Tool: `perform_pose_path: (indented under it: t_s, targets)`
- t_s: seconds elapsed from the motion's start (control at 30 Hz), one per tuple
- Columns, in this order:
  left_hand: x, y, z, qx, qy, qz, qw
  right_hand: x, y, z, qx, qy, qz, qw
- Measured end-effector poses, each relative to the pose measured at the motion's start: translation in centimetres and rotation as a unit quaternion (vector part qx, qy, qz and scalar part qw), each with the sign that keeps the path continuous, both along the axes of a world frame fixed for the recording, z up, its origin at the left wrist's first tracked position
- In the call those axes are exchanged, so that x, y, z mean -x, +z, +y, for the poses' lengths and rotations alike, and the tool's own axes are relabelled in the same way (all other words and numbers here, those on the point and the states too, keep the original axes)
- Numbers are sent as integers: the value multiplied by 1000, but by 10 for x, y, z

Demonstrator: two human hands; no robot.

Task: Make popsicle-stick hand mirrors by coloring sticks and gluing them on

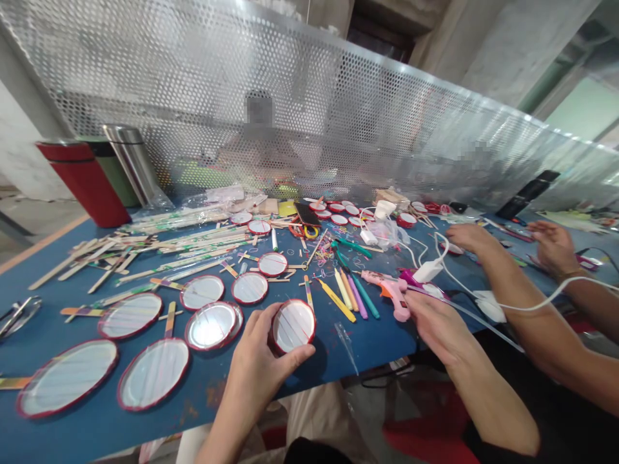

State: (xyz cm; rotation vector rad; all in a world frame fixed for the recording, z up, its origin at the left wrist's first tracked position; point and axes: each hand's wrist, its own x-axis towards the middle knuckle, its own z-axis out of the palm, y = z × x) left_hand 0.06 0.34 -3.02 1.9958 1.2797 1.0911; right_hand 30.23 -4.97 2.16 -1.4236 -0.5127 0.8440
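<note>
1. Head view: left hand [258, 348] part-closed, thumb and fingers gripping a red-rimmed lid [293, 325] near the front edge of the blue table [145, 432].
2. Right hand [438, 325] behind the pink glue gun [395, 295], visible fingers loosely extended; can't tell if it has hold.
3. Step, judging: lid readied for glue; next move calls for steady lid, secure gun grip, fingers clear of nozzle.
4. Brands/writing: none legible; green marks on stick wrappers [193, 216] too small.
</note>
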Motion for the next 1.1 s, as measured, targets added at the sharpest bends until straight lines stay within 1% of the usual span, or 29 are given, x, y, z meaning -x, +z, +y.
perform_pose_path:
  t_s: [0.27,0.53,0.67,0.77,0.8,0.87,0.93,0.97,1.03,1.1]
  targets:
    - [-1,1,-2,-8,10,8,1000,7,-2,-8,-38,-33,-1,999]
    - [-2,1,-2,-2,10,8,1000,17,2,-16,-20,-78,52,995]
    - [-2,2,-3,3,6,6,1000,20,3,-19,-21,-81,53,995]
    - [-2,2,-3,12,6,4,1000,19,-2,-18,-27,-84,39,995]
    - [-2,2,-3,16,7,3,1000,19,-5,-18,-33,-91,23,995]
    - [-1,2,-3,20,10,-3,1000,21,-10,-17,-59,-126,-38,989]
    - [-1,3,-3,22,7,-11,1000,30,-14,-18,-101,-160,-121,975]
    - [0,4,-3,23,6,-14,1000,36,-15,-19,-118,-160,-158,967]
    - [0,6,-4,25,2,-21,999,53,-13,-21,-119,-115,-218,962]
    - [0,9,-5,23,4,-30,999,73,-10,-23,-86,-39,-274,957]
